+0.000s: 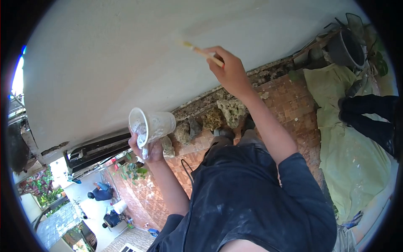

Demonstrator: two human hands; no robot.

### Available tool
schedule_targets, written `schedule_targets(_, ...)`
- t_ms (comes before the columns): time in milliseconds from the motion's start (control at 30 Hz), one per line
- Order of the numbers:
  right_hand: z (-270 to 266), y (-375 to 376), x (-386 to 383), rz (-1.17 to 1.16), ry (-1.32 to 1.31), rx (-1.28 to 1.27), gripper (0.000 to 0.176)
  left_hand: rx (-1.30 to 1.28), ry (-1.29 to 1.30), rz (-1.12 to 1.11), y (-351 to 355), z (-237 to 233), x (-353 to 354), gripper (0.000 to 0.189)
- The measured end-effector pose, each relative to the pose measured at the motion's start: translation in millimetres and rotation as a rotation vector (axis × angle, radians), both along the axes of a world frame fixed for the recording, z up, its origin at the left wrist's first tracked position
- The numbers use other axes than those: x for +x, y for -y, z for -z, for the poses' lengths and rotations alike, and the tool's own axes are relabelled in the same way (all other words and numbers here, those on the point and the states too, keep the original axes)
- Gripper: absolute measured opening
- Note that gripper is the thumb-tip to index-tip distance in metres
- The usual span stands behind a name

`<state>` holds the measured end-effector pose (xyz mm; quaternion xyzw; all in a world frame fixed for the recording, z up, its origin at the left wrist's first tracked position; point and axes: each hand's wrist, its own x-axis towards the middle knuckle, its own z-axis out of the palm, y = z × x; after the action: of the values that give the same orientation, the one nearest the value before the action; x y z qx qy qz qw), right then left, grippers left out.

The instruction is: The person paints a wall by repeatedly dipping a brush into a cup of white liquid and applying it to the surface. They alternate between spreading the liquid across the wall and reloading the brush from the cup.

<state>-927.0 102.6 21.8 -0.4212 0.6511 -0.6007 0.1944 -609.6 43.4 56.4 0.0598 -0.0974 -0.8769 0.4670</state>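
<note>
A small paintbrush (206, 55) is gripped by its handle in my right hand (230, 72), fingers closed around it. Its pale bristles reach the white wall (126, 59), where a faint yellowish smear shows by the tip. Lower left, my left hand (147, 149) is wrapped around a clear plastic cup (161, 124), tilted with its mouth facing left. White paint coats the cup's inside and runs over its rim onto my fingers.
Rocks (232, 112) line the wall's foot. A green cloth (350, 164) covers tiled floor (289, 105) at right, with another person's dark-clothed legs (369, 117) there. A dark bucket (346, 48) lies upper right. Two people (102, 193) are far left, near a white bucket (120, 206).
</note>
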Motion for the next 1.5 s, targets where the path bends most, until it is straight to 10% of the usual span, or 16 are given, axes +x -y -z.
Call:
schedule_targets(767,35,-108,16,-0.556,1.036,0.119,0.022,-0.025,0.198,-0.062,-24,-21,-46,0.039)
schedule_targets(1500,10,-117,-8,-0.484,0.408,0.212,0.02,-0.351,0.595,0.01,-34,-21,-55,0.025)
